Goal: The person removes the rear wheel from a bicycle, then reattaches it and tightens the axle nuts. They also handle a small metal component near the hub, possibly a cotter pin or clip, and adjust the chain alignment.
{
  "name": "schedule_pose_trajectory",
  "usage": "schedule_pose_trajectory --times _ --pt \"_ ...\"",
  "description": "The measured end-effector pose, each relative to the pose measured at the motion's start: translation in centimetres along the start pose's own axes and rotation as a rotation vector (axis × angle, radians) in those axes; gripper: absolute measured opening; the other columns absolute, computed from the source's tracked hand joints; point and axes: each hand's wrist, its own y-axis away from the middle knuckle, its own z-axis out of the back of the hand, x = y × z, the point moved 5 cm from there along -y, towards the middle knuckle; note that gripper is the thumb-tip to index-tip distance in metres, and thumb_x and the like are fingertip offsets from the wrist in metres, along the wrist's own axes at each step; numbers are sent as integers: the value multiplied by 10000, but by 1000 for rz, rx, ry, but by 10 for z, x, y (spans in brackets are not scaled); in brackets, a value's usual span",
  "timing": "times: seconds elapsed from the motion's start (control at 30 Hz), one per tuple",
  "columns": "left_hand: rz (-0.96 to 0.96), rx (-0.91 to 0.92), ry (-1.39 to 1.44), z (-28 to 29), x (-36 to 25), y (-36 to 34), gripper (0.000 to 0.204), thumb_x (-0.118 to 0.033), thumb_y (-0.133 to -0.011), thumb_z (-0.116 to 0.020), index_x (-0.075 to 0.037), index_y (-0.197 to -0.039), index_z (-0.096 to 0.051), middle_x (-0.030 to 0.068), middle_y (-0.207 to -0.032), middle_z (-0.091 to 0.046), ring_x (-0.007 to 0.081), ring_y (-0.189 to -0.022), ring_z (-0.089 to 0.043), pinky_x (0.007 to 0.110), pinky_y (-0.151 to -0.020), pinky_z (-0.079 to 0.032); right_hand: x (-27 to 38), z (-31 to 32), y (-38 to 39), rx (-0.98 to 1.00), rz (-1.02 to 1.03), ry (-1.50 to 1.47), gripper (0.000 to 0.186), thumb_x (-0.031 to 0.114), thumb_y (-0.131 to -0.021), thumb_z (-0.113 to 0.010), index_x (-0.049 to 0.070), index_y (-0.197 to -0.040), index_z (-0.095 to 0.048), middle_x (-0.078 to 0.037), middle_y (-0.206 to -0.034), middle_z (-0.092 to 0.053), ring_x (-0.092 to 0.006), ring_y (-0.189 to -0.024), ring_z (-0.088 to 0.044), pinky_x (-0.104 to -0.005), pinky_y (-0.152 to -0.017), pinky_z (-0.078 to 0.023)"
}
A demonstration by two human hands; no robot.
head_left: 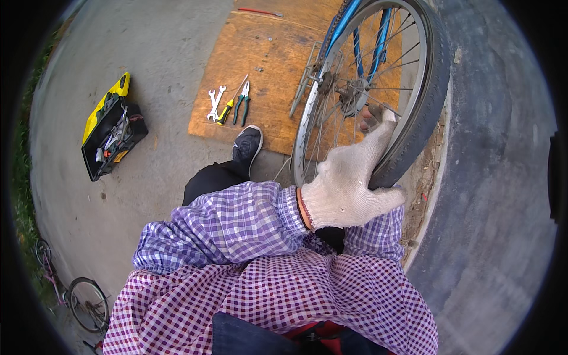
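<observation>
My left hand point(352, 183), in an off-white knitted glove, lies over the near part of a bicycle wheel. Its fingers reach along the rim and its thumb sticks out on the near side of the black tyre point(436, 77), so the hand straddles the tyre. Bare fingertips point(368, 120) show behind the spokes; whose hand they belong to I cannot tell. Only the checked sleeve point(378, 234) of my right arm is visible, as the left glove covers what lies beyond it. The wheel's hub point(349, 97) and the blue frame point(344, 26) are just ahead.
A wooden board point(278, 53) lies under the bicycle. On it are two open-end wrenches point(215, 103), a yellow-black screwdriver point(225, 111), green-handled pliers point(242, 105) and a red tool point(257, 11). A black-yellow toolbox point(115, 133) stands left; another bicycle point(86, 302) is behind it.
</observation>
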Motion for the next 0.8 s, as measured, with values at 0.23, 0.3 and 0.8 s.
schedule_pose_trajectory --times 0.23,0.3,0.8 --pt "-93 -101 175 -42 -13 98 907 -345 -857 -790 88 -1539 -376 219 -1308 -676 285 -1206 -680 392 -999 -543 44 17 135 189 147 21 644 577 -1057 -539 6 -1350 -589 -151 -1175 -713 -269 -939 -738 -394 -781 -640" --pt "-33 -160 187 -22 37 113 699 -218 -968 -705 73 -1526 -403 159 -1250 -659 198 -1144 -656 340 -959 -541 3 17 145 336 224 130 843 731 -961 -574 -6 -1369 -585 -182 -1232 -695 -284 -1074 -710 -422 -921 -607" --pt "-172 -379 -85 88 370 49 380 -59 -1001 -606 23 -1366 -541 139 -1184 -677 192 -1085 -694 341 -926 -575 -271 38 -20 324 169 407 414 110 -860 -724 -27 -1248 -681 -123 -1164 -729 -184 -1103 -665 -361 -984 -534"
